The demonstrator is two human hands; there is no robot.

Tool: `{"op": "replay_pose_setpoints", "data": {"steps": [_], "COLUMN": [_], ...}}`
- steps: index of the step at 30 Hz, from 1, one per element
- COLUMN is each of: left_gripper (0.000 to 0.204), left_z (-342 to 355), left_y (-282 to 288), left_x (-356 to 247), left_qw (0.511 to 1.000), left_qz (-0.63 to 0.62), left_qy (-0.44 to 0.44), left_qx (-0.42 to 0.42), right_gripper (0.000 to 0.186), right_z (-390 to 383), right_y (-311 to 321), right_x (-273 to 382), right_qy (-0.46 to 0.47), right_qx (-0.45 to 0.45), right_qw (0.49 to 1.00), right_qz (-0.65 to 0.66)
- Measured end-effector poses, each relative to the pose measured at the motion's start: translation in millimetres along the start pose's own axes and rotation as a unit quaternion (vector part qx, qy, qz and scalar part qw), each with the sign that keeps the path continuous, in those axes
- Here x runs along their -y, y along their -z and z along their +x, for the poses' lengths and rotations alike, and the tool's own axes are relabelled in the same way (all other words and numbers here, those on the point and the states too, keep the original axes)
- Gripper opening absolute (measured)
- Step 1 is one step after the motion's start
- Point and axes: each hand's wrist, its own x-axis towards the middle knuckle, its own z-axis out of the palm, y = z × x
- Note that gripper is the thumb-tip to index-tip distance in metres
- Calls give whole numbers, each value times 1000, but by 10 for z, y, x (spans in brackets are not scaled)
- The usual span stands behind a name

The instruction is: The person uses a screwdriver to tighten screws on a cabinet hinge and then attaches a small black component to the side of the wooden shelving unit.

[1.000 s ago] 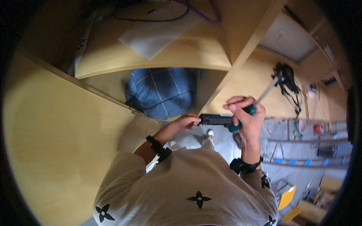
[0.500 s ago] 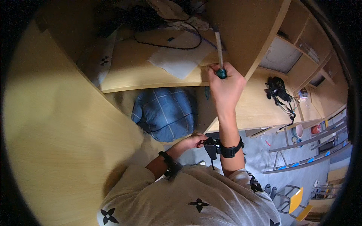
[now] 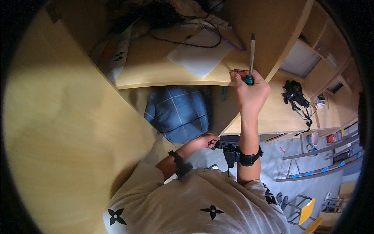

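Observation:
My right hand (image 3: 253, 93) is closed around a screwdriver by its green handle (image 3: 248, 80). The metal shaft (image 3: 252, 54) points up and away, toward the inside of the wooden cabinet, and its tip touches nothing that I can see. The hand is beside the right end of the shelf's front edge (image 3: 175, 84). Lower and nearer to me, my left hand (image 3: 207, 141) is closed, fingers curled, with something small and dark at the fingertips. What that is I cannot make out. It is by the lower front edge of the cabinet.
A blue checked cloth bundle (image 3: 177, 113) fills the compartment under the shelf. White paper (image 3: 198, 52) and a black cable (image 3: 183, 45) lie on the shelf. The cabinet door (image 3: 66, 136) stands at left. A desk with black straps and cables (image 3: 296, 95) is at right, with yellow chairs (image 3: 307, 210) beyond.
The whole view has shifted, moving the cabinet slightly right and up in the picture. My right hand with the screwdriver is a little farther right, and the shaft now leans slightly right.

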Motion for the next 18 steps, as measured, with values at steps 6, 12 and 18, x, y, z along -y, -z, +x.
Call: {"op": "replay_pose_setpoints", "data": {"steps": [6, 12, 18], "left_gripper": [21, 20, 21], "left_z": [130, 202, 265], "left_y": [122, 104, 110], "left_x": [105, 152, 215], "left_qw": [997, 996, 998], "left_qz": [-81, -83, -65], "left_qy": [15, 16, 5], "left_qx": [7, -39, -12], "right_gripper": [13, 14, 15], "right_z": [7, 55, 62], "right_y": [38, 5, 56], "right_x": [145, 53, 73], "right_qy": [51, 49, 27], "right_qx": [-4, -1, -11], "right_qw": [996, 995, 998], "right_qz": [-75, -89, -52]}}
